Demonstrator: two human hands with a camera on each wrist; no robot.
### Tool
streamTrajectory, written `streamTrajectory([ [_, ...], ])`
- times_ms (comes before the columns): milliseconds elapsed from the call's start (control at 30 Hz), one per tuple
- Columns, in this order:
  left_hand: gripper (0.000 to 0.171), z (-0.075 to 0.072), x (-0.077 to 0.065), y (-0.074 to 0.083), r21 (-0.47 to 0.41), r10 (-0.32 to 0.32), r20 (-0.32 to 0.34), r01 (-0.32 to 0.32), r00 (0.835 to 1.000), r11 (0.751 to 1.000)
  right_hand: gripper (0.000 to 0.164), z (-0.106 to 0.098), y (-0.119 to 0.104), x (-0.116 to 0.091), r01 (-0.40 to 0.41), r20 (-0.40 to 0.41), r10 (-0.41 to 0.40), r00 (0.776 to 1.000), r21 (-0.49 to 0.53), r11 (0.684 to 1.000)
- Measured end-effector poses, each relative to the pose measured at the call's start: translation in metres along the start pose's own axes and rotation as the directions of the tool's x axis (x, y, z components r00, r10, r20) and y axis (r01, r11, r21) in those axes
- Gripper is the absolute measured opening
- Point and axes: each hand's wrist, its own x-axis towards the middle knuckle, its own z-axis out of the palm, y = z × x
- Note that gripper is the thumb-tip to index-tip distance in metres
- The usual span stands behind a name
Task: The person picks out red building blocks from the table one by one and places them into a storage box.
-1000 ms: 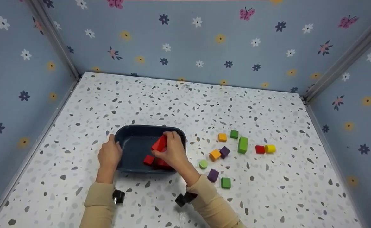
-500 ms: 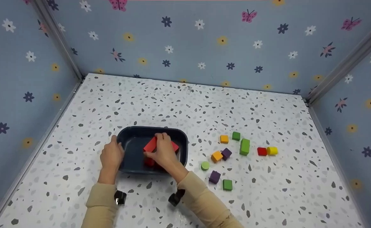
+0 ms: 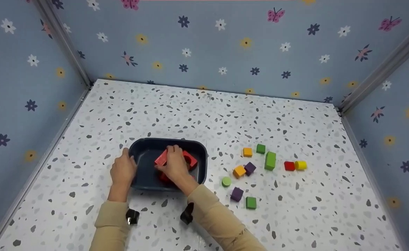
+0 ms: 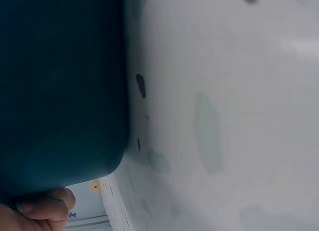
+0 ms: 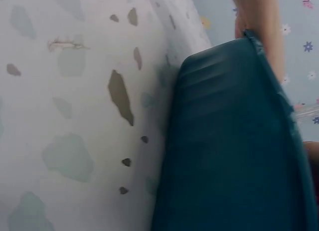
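A dark blue rectangular tray stands left of centre on the speckled table. My left hand grips its left end, and in the left wrist view curled fingers press against the tray wall. Inside the tray my right hand pinches a red block, partly covered by the fingers. Beside that hand lies another red block with a curved cut-out. More red shows below the palm, mostly hidden. The right wrist view shows mainly the tray's outer side.
Right of the tray lie loose blocks: orange cubes, purple cubes, a long green block, green cubes, a light green round piece, a red cube and a yellow cylinder. Patterned panels enclose the table.
My right hand has moved left within the tray, carrying the red block with it and lowering it. The red block with the cut-out has come into sight on its right. The left hand keeps its grip.
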Motion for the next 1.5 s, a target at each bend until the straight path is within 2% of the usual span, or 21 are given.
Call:
streamTrajectory([
  [333,0.019,0.000,-0.001,0.002,-0.001,0.031,-0.033,-0.031,0.999,1.000,0.065,0.014,0.000,0.004,-0.008,0.001,0.008,1.000,-0.070,0.997],
  [567,0.022,-0.001,0.000,0.002,0.004,0.012,-0.022,-0.012,1.000,1.000,0.063,0.021,0.000,0.009,-0.030,0.032,0.036,0.999,-0.147,0.989],
  [700,0.024,-0.001,0.000,0.002,0.004,0.003,-0.017,-0.003,1.000,1.000,0.060,0.024,0.001,0.009,0.001,0.026,0.005,1.000,-0.225,0.974],
  [900,0.023,-0.001,0.000,0.000,0.003,0.001,-0.007,-0.001,1.000,1.000,0.059,0.027,0.002,0.007,0.059,0.028,-0.053,0.998,-0.350,0.935],
  [1067,0.024,0.000,0.001,0.000,0.003,0.002,0.005,-0.003,1.000,1.000,0.060,0.029,0.003,0.007,0.071,0.028,-0.066,0.997,-0.378,0.923],
  [1333,0.019,0.002,-0.001,-0.001,0.004,0.051,-0.070,-0.051,0.996,0.999,0.066,0.031,0.002,0.007,0.060,0.036,-0.050,0.998,-0.413,0.909],
  [1500,0.021,0.002,-0.001,-0.001,0.003,0.043,-0.062,-0.042,0.997,0.999,0.067,0.030,0.000,0.006,0.062,0.032,-0.054,0.998,-0.403,0.913],
])
